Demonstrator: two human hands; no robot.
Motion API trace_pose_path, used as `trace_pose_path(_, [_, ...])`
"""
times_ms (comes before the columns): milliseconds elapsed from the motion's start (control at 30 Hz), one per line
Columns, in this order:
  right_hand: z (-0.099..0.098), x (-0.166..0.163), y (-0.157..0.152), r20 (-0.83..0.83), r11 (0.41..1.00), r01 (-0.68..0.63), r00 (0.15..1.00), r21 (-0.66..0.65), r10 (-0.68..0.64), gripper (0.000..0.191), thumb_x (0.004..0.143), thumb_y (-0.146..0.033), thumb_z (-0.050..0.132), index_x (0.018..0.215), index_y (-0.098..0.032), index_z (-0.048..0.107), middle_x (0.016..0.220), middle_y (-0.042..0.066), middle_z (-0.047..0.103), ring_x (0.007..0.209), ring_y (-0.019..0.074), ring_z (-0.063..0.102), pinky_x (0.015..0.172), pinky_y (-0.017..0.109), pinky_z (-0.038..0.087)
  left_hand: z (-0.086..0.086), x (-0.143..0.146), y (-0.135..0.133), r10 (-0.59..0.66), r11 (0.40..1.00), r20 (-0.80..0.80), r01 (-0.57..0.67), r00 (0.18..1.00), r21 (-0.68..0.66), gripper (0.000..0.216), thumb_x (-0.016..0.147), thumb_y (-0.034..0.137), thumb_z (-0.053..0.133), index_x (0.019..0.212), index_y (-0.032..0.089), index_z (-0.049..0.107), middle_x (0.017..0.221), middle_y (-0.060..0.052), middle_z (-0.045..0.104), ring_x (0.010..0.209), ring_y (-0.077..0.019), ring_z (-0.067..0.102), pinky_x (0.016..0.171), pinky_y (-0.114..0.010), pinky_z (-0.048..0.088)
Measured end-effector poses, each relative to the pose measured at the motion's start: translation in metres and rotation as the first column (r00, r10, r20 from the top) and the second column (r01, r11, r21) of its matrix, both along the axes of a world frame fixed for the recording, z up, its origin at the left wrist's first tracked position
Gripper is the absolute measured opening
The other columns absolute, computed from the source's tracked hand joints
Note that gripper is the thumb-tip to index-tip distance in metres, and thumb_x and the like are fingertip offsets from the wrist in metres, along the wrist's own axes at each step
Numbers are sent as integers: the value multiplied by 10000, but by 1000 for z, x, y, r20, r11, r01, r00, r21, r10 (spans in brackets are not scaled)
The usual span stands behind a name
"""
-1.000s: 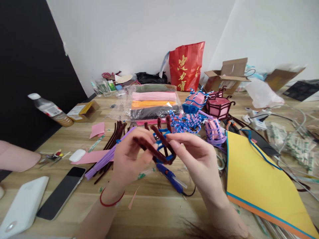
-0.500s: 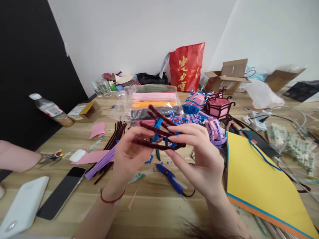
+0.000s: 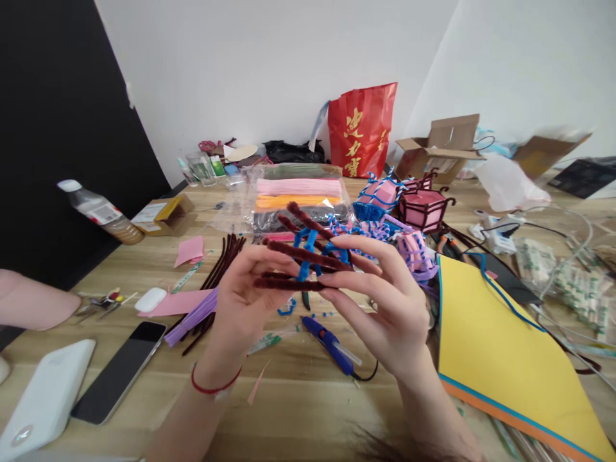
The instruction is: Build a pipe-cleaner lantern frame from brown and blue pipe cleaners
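Between both hands, above the table, is a small frame of dark brown pipe cleaners [image 3: 308, 255] joined by short blue pieces. My left hand [image 3: 245, 298] has its fingers closed around the frame's left side, partly behind it. At the right end, my right hand [image 3: 385, 298] pinches the frame between thumb and fingers. A blue glue gun [image 3: 328, 344] lies on the table below them. Loose brown pipe cleaners [image 3: 221, 266] and a purple bundle [image 3: 192, 317] lie left of my left hand.
Behind my right hand stand finished-looking pink lanterns [image 3: 422, 208] with brown or blue frames. Yellow sheets [image 3: 500, 346] lie at the right. A phone [image 3: 120, 372] and a white power bank [image 3: 48, 398] are at the left. Packed pipe cleaners [image 3: 298, 188] and a red bag [image 3: 363, 131] are farther back.
The frame has turned a little in my hands, so more of its blue joints show. My right fingers have shifted their grip on its right end.
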State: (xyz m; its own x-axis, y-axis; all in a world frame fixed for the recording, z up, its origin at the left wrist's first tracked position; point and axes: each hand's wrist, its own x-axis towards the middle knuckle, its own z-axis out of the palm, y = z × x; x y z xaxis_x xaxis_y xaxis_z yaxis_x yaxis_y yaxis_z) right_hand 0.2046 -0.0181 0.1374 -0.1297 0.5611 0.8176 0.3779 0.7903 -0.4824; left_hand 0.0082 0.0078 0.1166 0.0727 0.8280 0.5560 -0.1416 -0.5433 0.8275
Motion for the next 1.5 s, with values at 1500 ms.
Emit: trace_pose_path(1500, [5, 14, 13, 140, 988, -91, 987, 122, 74, 134, 898, -104, 738, 1006, -179, 712, 1283, 152, 659, 1231, 251, 626, 1028, 430, 574, 21, -8, -4, 71, 973, -316, 4, 946, 232, 123, 890, 189, 775, 994, 250, 748, 1072, -47, 657, 1061, -191, 683, 779, -276, 657])
